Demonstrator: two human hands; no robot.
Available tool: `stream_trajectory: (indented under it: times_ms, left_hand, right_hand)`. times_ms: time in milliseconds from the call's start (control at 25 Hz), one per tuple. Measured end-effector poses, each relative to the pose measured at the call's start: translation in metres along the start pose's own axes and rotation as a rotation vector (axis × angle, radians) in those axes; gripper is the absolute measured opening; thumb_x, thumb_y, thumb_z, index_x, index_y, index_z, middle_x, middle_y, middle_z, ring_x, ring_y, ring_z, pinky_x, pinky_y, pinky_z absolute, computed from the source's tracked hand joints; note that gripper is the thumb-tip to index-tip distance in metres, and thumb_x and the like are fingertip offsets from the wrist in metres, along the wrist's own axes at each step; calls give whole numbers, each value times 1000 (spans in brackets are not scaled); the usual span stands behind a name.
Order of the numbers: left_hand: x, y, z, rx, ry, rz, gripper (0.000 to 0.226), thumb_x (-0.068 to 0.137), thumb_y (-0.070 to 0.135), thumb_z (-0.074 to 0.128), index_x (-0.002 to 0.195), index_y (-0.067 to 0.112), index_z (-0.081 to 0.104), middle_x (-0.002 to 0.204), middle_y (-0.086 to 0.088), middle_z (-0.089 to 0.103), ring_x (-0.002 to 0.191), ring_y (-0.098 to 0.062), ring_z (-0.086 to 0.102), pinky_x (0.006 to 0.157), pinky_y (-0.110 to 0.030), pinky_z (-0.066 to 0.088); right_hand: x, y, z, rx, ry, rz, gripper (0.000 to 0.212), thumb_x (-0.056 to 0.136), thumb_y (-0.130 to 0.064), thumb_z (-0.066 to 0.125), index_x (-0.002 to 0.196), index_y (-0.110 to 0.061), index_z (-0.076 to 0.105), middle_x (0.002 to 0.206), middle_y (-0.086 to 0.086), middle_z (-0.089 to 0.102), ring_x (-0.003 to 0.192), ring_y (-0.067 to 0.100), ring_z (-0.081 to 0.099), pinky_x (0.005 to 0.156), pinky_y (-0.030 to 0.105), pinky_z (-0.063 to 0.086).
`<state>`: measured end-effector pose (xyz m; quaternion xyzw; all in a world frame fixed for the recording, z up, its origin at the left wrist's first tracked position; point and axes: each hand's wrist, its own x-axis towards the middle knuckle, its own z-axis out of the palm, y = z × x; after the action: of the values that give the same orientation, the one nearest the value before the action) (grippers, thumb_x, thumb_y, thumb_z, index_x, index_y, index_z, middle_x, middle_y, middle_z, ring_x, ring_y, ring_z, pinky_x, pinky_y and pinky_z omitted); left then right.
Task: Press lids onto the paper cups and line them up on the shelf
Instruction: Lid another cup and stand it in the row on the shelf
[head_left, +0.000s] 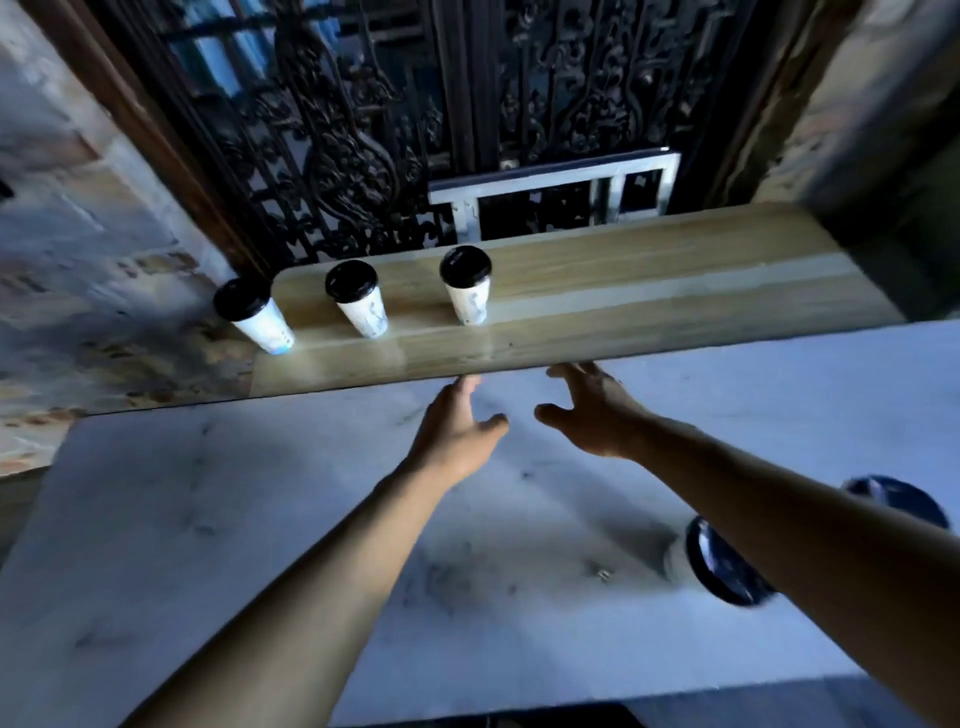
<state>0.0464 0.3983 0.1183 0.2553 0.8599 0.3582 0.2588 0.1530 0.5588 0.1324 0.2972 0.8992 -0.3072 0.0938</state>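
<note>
Two surfaces filling most of view: pale marble counter (260, 519) in front, wooden shelf (649, 291) just behind it, dark ornate iron grille (337, 130) rising at back with small white metal frame (556, 192) low against it. Both bare forearms stretched out over counter toward shelf edge. Left hand (457, 431) flat-ish, fingers loosely spread, thumb out, holding nothing, fingertips near shelf front edge. Right hand (592, 410) wide open, fingers splayed, also empty, fingertips at or just under shelf edge, contact unclear. Three lidded paper cups upright in row on left part of shelf, all with black lids pressed on: left cup (254, 314) at very corner near wall, middle cup (358, 299) just right of it, right cup (467, 286) a bit further along, none touching. Rest of shelf to the right bare. Another cup (722, 564) with dark lid on counter at lower right, partly hidden under right forearm, blurred. Second dark round thing (893, 501) beyond that arm, too blurred to identify.
</note>
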Motion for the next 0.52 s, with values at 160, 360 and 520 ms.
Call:
stream_trajectory:
  times_ms: [160,360,520]
  left_hand:
    - [-48,18,31,-17,-86,42,63,91,24,70,149,21,45,156,-2,48,146,-17,43,107,-23,34]
    - [-81,24,89,-3,-200,15,66,87,14,70,148,22,45,155,-2,51,143,-17,47,99,-21,35]
    - [-98,32,143,-4,-268,-71,82,82,5,71,154,24,37,160,0,44,140,-18,50,91,-21,42]
  right_hand:
    - [-85,30,-6,-6,86,17,61,96,-41,59,150,-19,42,151,16,44,135,38,44,111,40,32]
    - [-143,78,-2,13,163,41,58,94,-34,61,148,-21,46,147,14,46,134,35,42,111,39,29]
    - [-161,119,6,74,122,49,56,94,-27,58,149,-25,46,149,14,43,135,38,43,113,41,31]
